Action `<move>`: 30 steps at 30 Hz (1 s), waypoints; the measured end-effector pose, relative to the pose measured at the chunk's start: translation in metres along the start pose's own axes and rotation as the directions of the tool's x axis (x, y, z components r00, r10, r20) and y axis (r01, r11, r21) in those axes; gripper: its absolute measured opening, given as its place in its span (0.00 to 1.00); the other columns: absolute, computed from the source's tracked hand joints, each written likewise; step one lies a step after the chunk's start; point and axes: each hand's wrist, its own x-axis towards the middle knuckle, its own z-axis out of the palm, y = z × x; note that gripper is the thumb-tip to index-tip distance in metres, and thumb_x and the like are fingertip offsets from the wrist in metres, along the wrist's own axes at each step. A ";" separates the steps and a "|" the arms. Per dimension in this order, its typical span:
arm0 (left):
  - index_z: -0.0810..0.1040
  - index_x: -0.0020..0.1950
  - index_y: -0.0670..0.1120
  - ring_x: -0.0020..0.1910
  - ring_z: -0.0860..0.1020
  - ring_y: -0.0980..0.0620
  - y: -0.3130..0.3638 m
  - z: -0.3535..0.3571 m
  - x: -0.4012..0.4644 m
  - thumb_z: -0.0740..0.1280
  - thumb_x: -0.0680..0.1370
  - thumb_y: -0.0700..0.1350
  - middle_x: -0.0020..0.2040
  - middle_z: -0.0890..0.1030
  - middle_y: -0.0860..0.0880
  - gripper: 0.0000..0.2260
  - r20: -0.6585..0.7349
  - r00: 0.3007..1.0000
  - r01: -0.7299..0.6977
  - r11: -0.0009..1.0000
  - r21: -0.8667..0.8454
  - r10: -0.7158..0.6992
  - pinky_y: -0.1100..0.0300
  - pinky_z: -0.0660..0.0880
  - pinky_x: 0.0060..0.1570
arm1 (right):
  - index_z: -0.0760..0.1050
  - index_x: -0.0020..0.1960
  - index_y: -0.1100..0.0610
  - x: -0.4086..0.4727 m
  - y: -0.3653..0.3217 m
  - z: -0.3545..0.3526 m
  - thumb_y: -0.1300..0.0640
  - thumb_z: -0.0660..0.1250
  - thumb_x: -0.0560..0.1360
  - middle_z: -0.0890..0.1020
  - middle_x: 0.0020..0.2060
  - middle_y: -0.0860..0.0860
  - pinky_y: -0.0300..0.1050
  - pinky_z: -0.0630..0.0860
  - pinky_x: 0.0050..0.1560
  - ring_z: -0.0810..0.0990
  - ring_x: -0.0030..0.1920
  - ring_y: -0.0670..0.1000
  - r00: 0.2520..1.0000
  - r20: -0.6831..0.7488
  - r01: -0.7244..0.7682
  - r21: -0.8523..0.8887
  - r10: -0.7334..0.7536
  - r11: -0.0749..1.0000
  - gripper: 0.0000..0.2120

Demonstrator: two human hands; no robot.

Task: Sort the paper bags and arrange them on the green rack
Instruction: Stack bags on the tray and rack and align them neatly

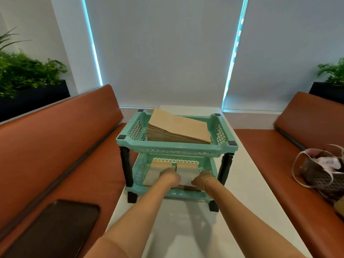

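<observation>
Inside the green rack [176,146], on its lower tier, the left hand [170,176] presses the left bag stack [158,172] while the right hand [202,180] rests curled at the right stack [187,173], grip unclear; light, floppy paper, best taken by the edges.

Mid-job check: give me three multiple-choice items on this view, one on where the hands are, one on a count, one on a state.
1. Where are both hands?
A. top tier
B. bottom tier
C. on the bench

2. How many tiers has the mint-green plastic rack?
A. two
B. three
C. four

3. The stack of brown paper bags on the top tier lies:
A. standing upright
B. rolled up
C. flat, slightly slanted

Answers: 1 B, the left hand and right hand reach the lower tray; 2 A, two trays show; 3 C, the stack rests flat, one end raised.
</observation>
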 end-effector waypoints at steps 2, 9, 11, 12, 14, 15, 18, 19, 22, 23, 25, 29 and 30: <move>0.72 0.64 0.38 0.58 0.77 0.46 0.004 0.010 0.009 0.56 0.81 0.42 0.61 0.77 0.42 0.15 -0.010 1.000 0.023 1.000 -0.011 -0.023 0.58 0.74 0.55 | 0.71 0.63 0.64 0.015 0.005 0.006 0.60 0.57 0.78 0.75 0.62 0.58 0.43 0.71 0.56 0.75 0.59 0.56 0.999 -0.021 -0.023 0.047 0.024 0.999 0.16; 0.70 0.66 0.37 0.61 0.76 0.46 0.017 0.026 0.025 0.59 0.79 0.41 0.64 0.76 0.41 0.16 -0.069 0.995 0.068 0.998 -0.004 -0.068 0.61 0.73 0.56 | 0.71 0.63 0.65 0.042 0.012 0.013 0.60 0.60 0.77 0.76 0.60 0.59 0.43 0.72 0.56 0.76 0.59 0.56 1.000 0.004 -0.030 0.079 0.030 0.996 0.16; 0.69 0.67 0.36 0.63 0.75 0.46 0.018 0.029 0.027 0.59 0.79 0.41 0.65 0.75 0.41 0.17 -0.094 0.993 0.071 0.997 0.001 -0.071 0.61 0.72 0.58 | 0.72 0.63 0.64 0.044 0.012 0.015 0.58 0.61 0.77 0.77 0.60 0.58 0.42 0.72 0.54 0.76 0.59 0.55 1.000 0.023 -0.018 0.029 0.017 0.999 0.16; 0.69 0.67 0.36 0.63 0.74 0.46 0.017 0.030 0.029 0.59 0.79 0.40 0.65 0.74 0.41 0.17 -0.108 0.991 0.077 0.997 -0.002 -0.076 0.62 0.72 0.58 | 0.72 0.62 0.63 0.044 0.012 0.015 0.57 0.61 0.77 0.77 0.60 0.57 0.40 0.72 0.52 0.76 0.59 0.55 0.999 0.037 -0.006 -0.006 0.006 1.000 0.16; 0.69 0.66 0.36 0.64 0.74 0.46 0.017 0.031 0.031 0.60 0.79 0.39 0.65 0.74 0.41 0.17 -0.123 0.990 0.076 0.997 0.008 -0.075 0.62 0.71 0.59 | 0.73 0.62 0.63 0.044 0.011 0.014 0.56 0.61 0.77 0.77 0.60 0.57 0.38 0.70 0.49 0.76 0.60 0.54 0.998 0.055 0.014 -0.066 -0.010 0.998 0.17; 0.69 0.66 0.36 0.64 0.74 0.46 0.018 0.031 0.032 0.60 0.79 0.39 0.65 0.74 0.41 0.16 -0.125 0.990 0.071 0.997 0.018 -0.068 0.63 0.71 0.60 | 0.72 0.62 0.63 0.044 0.011 0.014 0.56 0.61 0.77 0.77 0.60 0.57 0.39 0.71 0.51 0.76 0.60 0.54 0.998 0.055 0.016 -0.082 -0.012 0.997 0.17; 0.70 0.66 0.36 0.64 0.73 0.46 0.017 0.031 0.033 0.60 0.79 0.39 0.65 0.74 0.42 0.16 -0.130 0.990 0.065 0.997 0.051 -0.058 0.63 0.70 0.60 | 0.73 0.62 0.63 0.047 0.012 0.012 0.56 0.63 0.76 0.77 0.60 0.57 0.39 0.72 0.54 0.76 0.59 0.54 0.999 0.038 0.025 -0.122 -0.021 0.992 0.17; 0.69 0.67 0.37 0.64 0.74 0.47 0.017 0.032 0.034 0.61 0.79 0.40 0.65 0.74 0.42 0.17 -0.118 0.991 0.065 0.997 0.046 -0.060 0.63 0.70 0.60 | 0.73 0.62 0.63 0.048 0.012 0.012 0.57 0.63 0.76 0.77 0.60 0.57 0.39 0.72 0.54 0.77 0.59 0.54 0.999 0.033 0.032 -0.131 -0.028 0.991 0.17; 0.71 0.65 0.38 0.62 0.75 0.46 0.016 0.026 0.035 0.65 0.77 0.43 0.64 0.75 0.42 0.18 -0.140 0.988 0.072 0.997 -0.009 -0.072 0.63 0.72 0.56 | 0.74 0.60 0.62 0.048 0.010 0.012 0.57 0.62 0.76 0.78 0.59 0.56 0.40 0.73 0.55 0.77 0.59 0.54 0.999 0.014 0.040 -0.136 -0.039 0.990 0.15; 0.72 0.64 0.38 0.61 0.76 0.46 0.014 0.021 0.036 0.65 0.78 0.43 0.63 0.76 0.42 0.17 -0.148 0.986 0.075 0.996 -0.044 -0.081 0.62 0.73 0.55 | 0.74 0.60 0.63 0.048 0.007 0.012 0.57 0.62 0.76 0.78 0.59 0.57 0.40 0.73 0.55 0.77 0.59 0.54 0.999 -0.013 0.043 -0.120 -0.045 0.992 0.15; 0.72 0.61 0.36 0.60 0.76 0.45 0.009 0.003 0.034 0.62 0.79 0.42 0.62 0.75 0.42 0.14 -0.191 0.979 0.060 0.996 -0.068 -0.072 0.62 0.73 0.54 | 0.72 0.61 0.64 0.048 -0.001 0.010 0.58 0.60 0.77 0.77 0.60 0.58 0.42 0.72 0.57 0.76 0.60 0.55 0.995 -0.075 0.063 -0.076 -0.069 0.995 0.15; 0.71 0.54 0.38 0.59 0.76 0.44 -0.017 -0.030 0.044 0.56 0.80 0.38 0.61 0.75 0.40 0.08 -0.246 0.963 0.110 0.994 -0.005 -0.108 0.62 0.71 0.51 | 0.68 0.66 0.65 0.039 -0.034 0.003 0.57 0.54 0.81 0.71 0.66 0.59 0.44 0.65 0.66 0.69 0.67 0.55 0.965 -0.111 0.219 -0.156 -0.237 0.963 0.18; 0.72 0.54 0.38 0.60 0.75 0.44 -0.023 -0.033 0.049 0.55 0.80 0.38 0.61 0.76 0.39 0.08 -0.246 0.963 0.117 0.993 0.004 -0.113 0.60 0.71 0.51 | 0.68 0.67 0.64 0.039 -0.043 0.003 0.57 0.52 0.81 0.70 0.68 0.58 0.44 0.63 0.68 0.68 0.69 0.54 0.959 -0.070 0.259 -0.162 -0.273 0.952 0.18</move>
